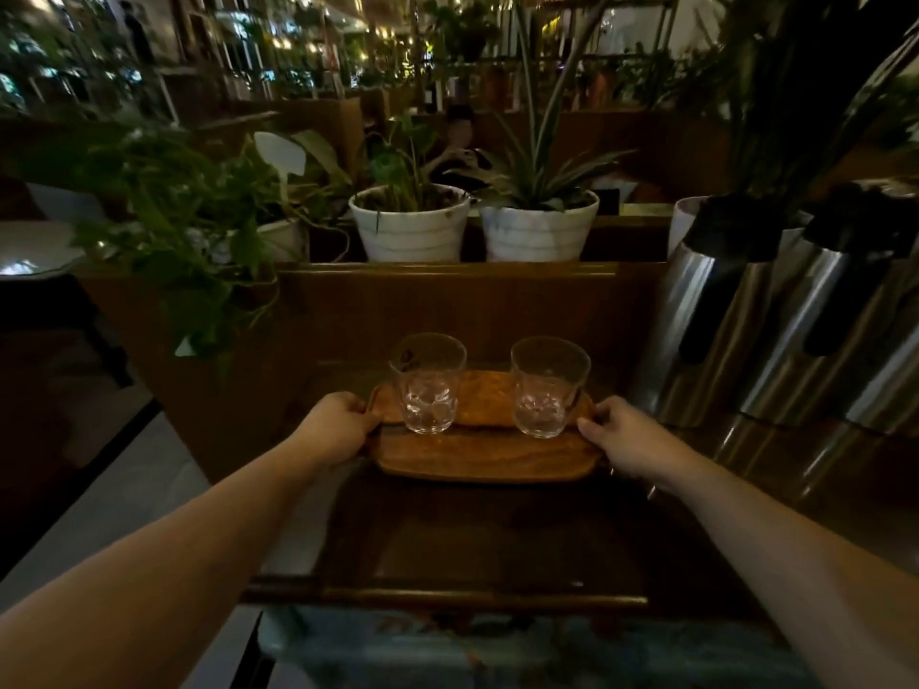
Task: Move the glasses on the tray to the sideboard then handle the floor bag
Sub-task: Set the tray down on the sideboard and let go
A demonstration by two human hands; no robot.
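Tray [485, 455]: wood, warm brown, visible grain, satin sheen. Two glasses [428, 385] [547, 387]: clear glass, smooth at the rim, faceted lower walls. Desk [472, 539]: dark wood, polished, faint reflections noted. Flasks [706, 310]: brushed metal bodies, glossy highlights, matt black tops. Plant pots [410, 226]: white ceramic, ribbed, dull glaze.

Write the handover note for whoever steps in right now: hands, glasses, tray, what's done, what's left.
Left hand grips the left end of the oval wooden tray; right hand grips its right end.
Two empty clear glass tumblers stand upright on the tray, one left, one right.
The tray is at the dark wooden sideboard, beside the steel thermos jugs.
Done: neither glass is off the tray yet.
Left: set both glasses on the sideboard, then handle the floor bag, which is not in view.
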